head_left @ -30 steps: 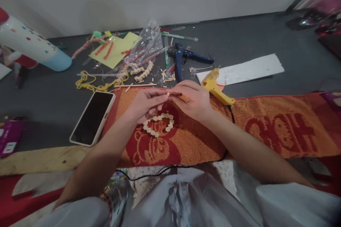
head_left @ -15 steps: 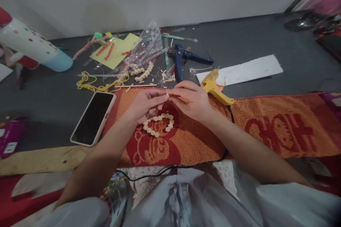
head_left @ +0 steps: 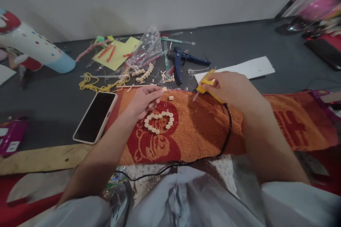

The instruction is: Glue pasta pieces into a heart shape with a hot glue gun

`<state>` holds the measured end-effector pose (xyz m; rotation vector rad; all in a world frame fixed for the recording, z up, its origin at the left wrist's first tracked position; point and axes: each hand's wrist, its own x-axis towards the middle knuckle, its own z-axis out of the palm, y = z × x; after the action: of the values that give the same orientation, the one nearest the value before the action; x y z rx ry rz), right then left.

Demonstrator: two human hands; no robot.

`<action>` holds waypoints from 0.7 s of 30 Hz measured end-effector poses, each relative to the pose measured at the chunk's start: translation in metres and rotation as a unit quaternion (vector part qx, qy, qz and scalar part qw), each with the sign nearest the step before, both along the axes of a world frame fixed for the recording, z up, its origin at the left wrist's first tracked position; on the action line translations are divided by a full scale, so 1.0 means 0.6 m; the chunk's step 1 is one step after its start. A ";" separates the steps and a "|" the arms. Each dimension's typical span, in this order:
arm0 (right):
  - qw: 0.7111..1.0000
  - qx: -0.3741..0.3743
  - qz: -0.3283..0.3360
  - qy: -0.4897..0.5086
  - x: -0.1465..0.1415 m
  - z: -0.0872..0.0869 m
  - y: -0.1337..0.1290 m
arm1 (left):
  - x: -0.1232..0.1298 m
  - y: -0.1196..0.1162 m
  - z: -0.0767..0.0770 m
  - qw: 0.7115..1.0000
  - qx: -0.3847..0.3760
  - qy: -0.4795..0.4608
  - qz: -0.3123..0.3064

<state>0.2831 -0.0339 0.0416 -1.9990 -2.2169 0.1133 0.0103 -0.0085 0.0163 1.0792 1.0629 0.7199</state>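
Observation:
My left hand (head_left: 145, 101) pinches a small pale wooden piece (head_left: 164, 89) between thumb and fingertips, over the orange and red towel (head_left: 197, 131). My right hand (head_left: 226, 87) is wrapped round a yellow glue gun (head_left: 205, 84), whose tip points toward the upper right of the view, with a clear glue stick at its lower left. A heart-shaped outline of small pale pieces (head_left: 147, 126) lies on the towel just below my left hand. Another small pale piece (head_left: 171, 98) rests on the towel between my hands.
A phone (head_left: 94, 117) lies left of the towel. Behind are blue cutters (head_left: 178, 65), yellow cord (head_left: 93, 84), yellow paper (head_left: 114, 55), plastic wrap and pale scraps. A white strip (head_left: 247, 68) lies behind the glue gun. A black cable (head_left: 229, 127) crosses the towel. A bottle (head_left: 37, 44) stands left.
My right hand has left my left hand, moved right and taken hold of the glue gun. A small pale piece now shows on the towel between my hands.

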 end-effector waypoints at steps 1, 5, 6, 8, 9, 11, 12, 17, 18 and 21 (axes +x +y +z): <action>0.999 -0.009 -0.022 -0.035 0.007 -0.001 -0.007 | 0.001 -0.001 0.001 1.000 0.001 -0.003 -0.002; 0.990 -0.021 -0.077 -0.112 0.018 -0.018 -0.035 | 0.002 -0.002 0.001 1.000 -0.007 -0.012 -0.008; 0.990 -0.028 -0.077 -0.115 0.017 -0.023 -0.040 | 0.002 -0.002 -0.001 1.000 -0.010 -0.014 -0.006; 0.991 -0.028 -0.076 -0.108 0.015 -0.033 -0.047 | 0.001 0.000 -0.004 1.000 -0.012 -0.018 0.000; 0.991 -0.025 -0.075 -0.103 0.013 -0.037 -0.049 | 0.000 0.001 -0.005 1.000 -0.011 -0.020 0.002; 0.992 -0.021 -0.073 -0.096 0.009 -0.044 -0.050 | -0.002 0.002 -0.007 1.000 -0.008 -0.024 0.004; 0.993 -0.021 -0.067 -0.097 0.007 -0.046 -0.050 | -0.002 0.002 -0.008 1.000 -0.007 -0.025 0.004; 0.993 -0.014 -0.020 -0.119 0.003 -0.050 -0.043 | -0.002 0.001 -0.006 1.000 -0.011 -0.021 0.004; 0.993 -0.014 -0.019 -0.115 0.005 -0.050 -0.042 | -0.002 0.001 -0.006 1.000 -0.014 -0.022 0.006; 0.997 -0.026 -0.026 -0.070 0.019 -0.047 -0.038 | -0.003 0.001 -0.006 0.999 -0.019 -0.028 0.010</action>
<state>0.2944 -0.0567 0.0134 -2.1523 -2.2650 0.0267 0.0086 -0.0077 0.0124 1.0112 1.0375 0.7386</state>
